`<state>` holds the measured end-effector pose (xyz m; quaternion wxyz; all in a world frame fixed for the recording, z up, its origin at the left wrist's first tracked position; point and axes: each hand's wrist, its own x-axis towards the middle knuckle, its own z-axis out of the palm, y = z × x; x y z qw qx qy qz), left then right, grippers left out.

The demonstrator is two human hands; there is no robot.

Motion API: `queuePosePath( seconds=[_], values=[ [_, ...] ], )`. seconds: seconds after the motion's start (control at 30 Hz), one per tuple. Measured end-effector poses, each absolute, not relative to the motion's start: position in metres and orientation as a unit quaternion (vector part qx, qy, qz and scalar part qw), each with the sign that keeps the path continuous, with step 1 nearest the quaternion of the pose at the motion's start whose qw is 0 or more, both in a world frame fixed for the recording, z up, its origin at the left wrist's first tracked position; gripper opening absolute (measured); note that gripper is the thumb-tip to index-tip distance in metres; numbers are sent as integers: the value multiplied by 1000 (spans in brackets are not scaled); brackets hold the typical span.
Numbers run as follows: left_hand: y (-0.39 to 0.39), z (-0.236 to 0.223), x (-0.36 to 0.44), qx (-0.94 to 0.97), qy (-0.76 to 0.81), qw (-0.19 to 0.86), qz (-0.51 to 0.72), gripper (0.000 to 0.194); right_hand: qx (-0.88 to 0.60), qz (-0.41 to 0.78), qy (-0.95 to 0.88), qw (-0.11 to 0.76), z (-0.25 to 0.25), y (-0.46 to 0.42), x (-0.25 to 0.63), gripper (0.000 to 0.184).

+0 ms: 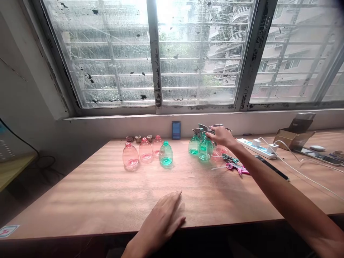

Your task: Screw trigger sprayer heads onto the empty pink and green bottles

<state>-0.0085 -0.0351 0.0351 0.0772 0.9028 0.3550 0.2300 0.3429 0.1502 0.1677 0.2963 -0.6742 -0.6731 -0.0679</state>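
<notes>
My left hand (165,213) lies open on the wooden table near its front edge, thumb apart and nothing held. My right hand (221,135) reaches across to the back and closes round the spray head of a green spray bottle (205,149). Another green spray bottle (194,145) stands just left of it, and pink bottles are partly hidden behind my hand. Loose spray heads (236,167), pink and dark green, lie on the table under my right forearm. Left of centre stand three pink bottles without heads (130,157) and one green bottle without a head (166,154).
A white power strip (256,148) with plugged-in chargers and cables lies on the right. Nearby are a black phone-like slab (272,168) and an opened cardboard box (291,138). Small square jars (138,139) line the back, and a blue-screened device (176,130) leans against the wall.
</notes>
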Motion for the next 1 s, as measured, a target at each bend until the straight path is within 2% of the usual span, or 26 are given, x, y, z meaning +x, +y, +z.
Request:
queuePosePath(
  seconds=[0.13, 0.3, 0.53, 0.6, 0.67, 0.7, 0.77, 0.9, 1.0],
  values=[
    [-37, 39, -8, 909, 341, 69, 229, 58, -695, -86, -665, 260, 167, 171, 335, 32],
    [-37, 45, -5, 912, 334, 76, 226, 57, -688, -91, -677, 247, 158, 178, 333, 40],
    [-36, 46, -10, 913, 330, 108, 214, 64, -653, -84, -683, 316, 140, 144, 362, 80],
    [-26, 54, -12, 918, 326, 90, 208, 68, -631, -83, -669, 384, 127, 130, 379, 75],
    [-4, 70, -9, 919, 338, 17, 202, 68, -641, -96, -634, 421, 107, 116, 396, 65],
    [12, 81, -6, 913, 354, -36, 199, 69, -653, -100, -623, 419, 96, 111, 405, 62],
    [52, 103, 4, 895, 382, -71, 220, 68, -675, -95, -616, 396, 74, 102, 420, 53],
    [133, 132, 23, 869, 420, -96, 243, 57, -677, -54, -649, 342, 39, 101, 442, 31],
    [160, 128, 31, 863, 432, -89, 245, 39, -675, -23, -660, 328, 27, 114, 455, 26]
  ],
)
